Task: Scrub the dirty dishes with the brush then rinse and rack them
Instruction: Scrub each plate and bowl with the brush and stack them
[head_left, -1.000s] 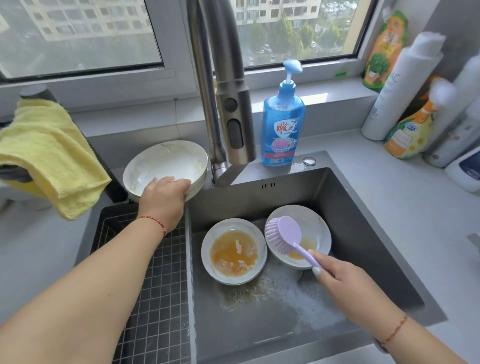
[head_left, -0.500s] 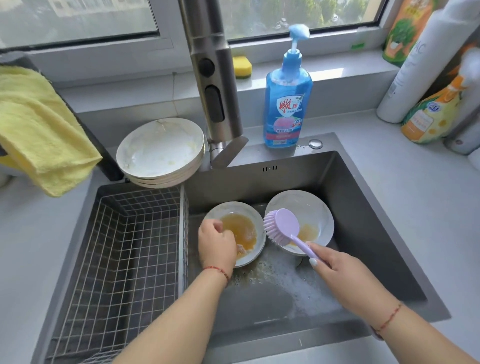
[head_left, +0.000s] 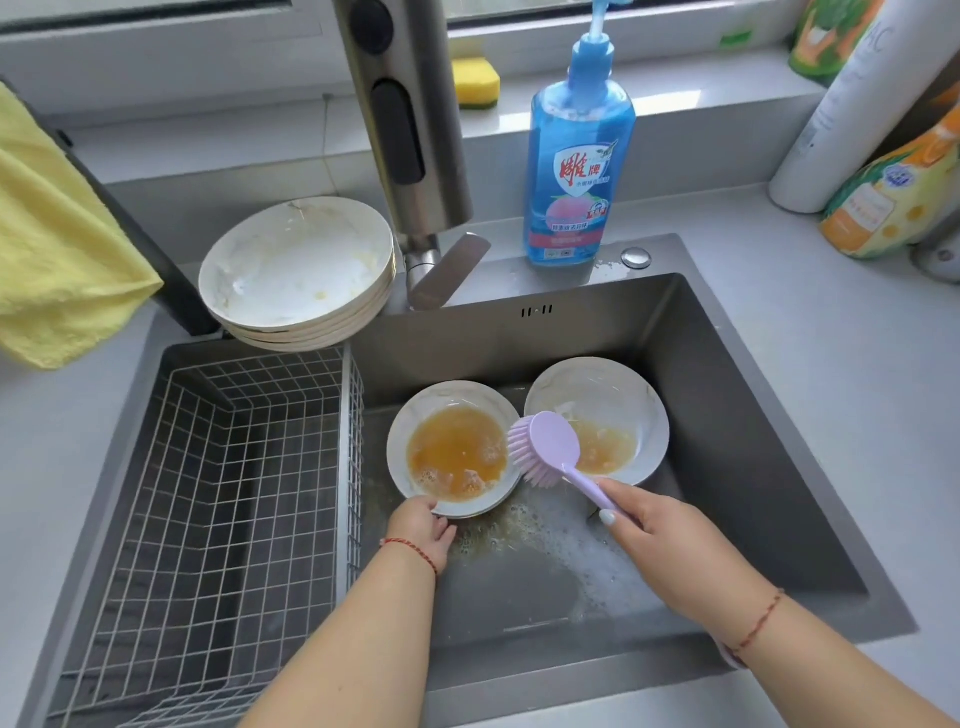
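Since a moment ago my left hand (head_left: 420, 527) has slid to the near rim of the sauce-filled bowl (head_left: 453, 448), pinching it steady (I judge for scrubbing), while my right hand (head_left: 670, 540) grips the brush (head_left: 545, 447) poised just beside it.

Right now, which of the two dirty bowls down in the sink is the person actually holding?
The left bowl, fuller of orange-brown liquid: the left hand holds its near rim. The right bowl lies untouched behind the purple brush, held by the right hand.

Left hand (head_left: 422, 527) curled in a grip, forearm reaching forward; right hand (head_left: 657, 535) closed, wrist angled inward.
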